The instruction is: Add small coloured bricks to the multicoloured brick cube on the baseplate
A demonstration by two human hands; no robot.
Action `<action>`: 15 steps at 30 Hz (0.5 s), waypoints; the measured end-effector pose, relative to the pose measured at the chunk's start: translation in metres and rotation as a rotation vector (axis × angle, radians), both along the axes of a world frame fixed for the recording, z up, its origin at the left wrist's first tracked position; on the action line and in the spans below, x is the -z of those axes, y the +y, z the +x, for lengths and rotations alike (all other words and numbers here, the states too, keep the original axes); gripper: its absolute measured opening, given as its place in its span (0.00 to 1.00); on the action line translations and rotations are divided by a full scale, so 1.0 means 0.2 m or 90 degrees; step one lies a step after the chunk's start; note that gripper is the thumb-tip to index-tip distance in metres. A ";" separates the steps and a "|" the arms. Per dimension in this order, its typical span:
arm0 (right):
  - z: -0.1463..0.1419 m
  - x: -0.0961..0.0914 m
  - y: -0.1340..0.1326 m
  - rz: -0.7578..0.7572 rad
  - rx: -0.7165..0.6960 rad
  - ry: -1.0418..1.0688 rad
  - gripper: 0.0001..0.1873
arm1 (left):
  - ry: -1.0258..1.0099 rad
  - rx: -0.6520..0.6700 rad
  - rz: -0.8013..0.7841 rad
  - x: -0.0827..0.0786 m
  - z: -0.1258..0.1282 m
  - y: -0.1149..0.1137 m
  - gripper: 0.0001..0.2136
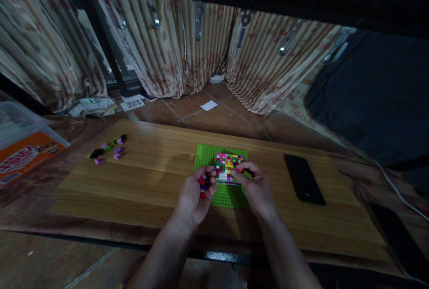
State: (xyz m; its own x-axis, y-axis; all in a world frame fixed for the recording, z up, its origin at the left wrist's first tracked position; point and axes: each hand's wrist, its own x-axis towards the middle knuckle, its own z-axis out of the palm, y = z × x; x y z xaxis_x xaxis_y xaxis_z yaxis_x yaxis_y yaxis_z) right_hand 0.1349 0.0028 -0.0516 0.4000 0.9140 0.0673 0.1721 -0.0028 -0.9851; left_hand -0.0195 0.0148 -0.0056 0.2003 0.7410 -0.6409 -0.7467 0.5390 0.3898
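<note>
A block of small multicoloured bricks [227, 164] stands on a green baseplate [205, 156] in the middle of a wooden table [150, 182]. My left hand [196, 193] is cupped shut around several small loose bricks [203, 182], red and purple, just left of the block. My right hand [256, 187] pinches the block's right front edge with thumb and fingers, the fingers pressed together on its top corner.
A loose pile of pink, purple, black and green bricks [109, 149] lies at the table's far left. A black phone [303, 178] lies flat to the right of the baseplate. An orange and clear box [25, 146] sits left, striped curtains [174, 43] behind.
</note>
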 end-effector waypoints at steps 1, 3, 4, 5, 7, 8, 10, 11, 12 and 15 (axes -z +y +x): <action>0.00 0.00 0.00 0.001 0.001 0.005 0.09 | -0.006 -0.003 -0.002 0.00 0.00 0.00 0.09; 0.01 0.00 -0.01 0.006 0.005 0.022 0.10 | -0.023 -0.022 0.007 -0.02 -0.01 0.00 0.09; 0.01 -0.02 -0.01 0.017 0.013 0.023 0.10 | -0.035 -0.036 0.021 -0.03 -0.02 0.00 0.08; 0.01 -0.03 -0.02 0.036 0.022 0.017 0.09 | -0.047 -0.051 0.037 -0.04 -0.02 0.00 0.08; 0.00 -0.09 -0.04 0.102 0.052 -0.040 0.07 | -0.073 -0.069 0.070 -0.07 -0.02 -0.01 0.10; -0.01 -0.13 -0.06 0.130 0.057 -0.072 0.06 | -0.087 -0.067 0.082 -0.08 -0.02 -0.01 0.11; -0.05 -0.21 -0.09 0.160 -0.001 -0.106 0.04 | -0.115 -0.048 0.101 -0.09 -0.01 -0.02 0.13; -0.07 -0.25 -0.10 0.152 -0.068 -0.130 0.05 | -0.128 -0.036 0.108 -0.10 -0.01 -0.02 0.13; -0.09 -0.28 -0.12 0.146 -0.139 -0.164 0.06 | -0.140 -0.026 0.114 -0.10 0.00 -0.02 0.13; -0.15 -0.34 -0.14 0.155 -0.215 -0.278 0.09 | -0.171 -0.007 0.129 -0.09 0.01 -0.02 0.15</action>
State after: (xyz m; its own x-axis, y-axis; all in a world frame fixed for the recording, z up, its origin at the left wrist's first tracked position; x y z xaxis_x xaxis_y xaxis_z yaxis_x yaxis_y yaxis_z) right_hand 0.1053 -0.0254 0.0162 -0.0215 0.9232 0.3836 0.5130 0.3395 -0.7884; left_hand -0.0169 0.0100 0.0124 0.3338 0.8510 -0.4054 -0.8427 0.4621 0.2764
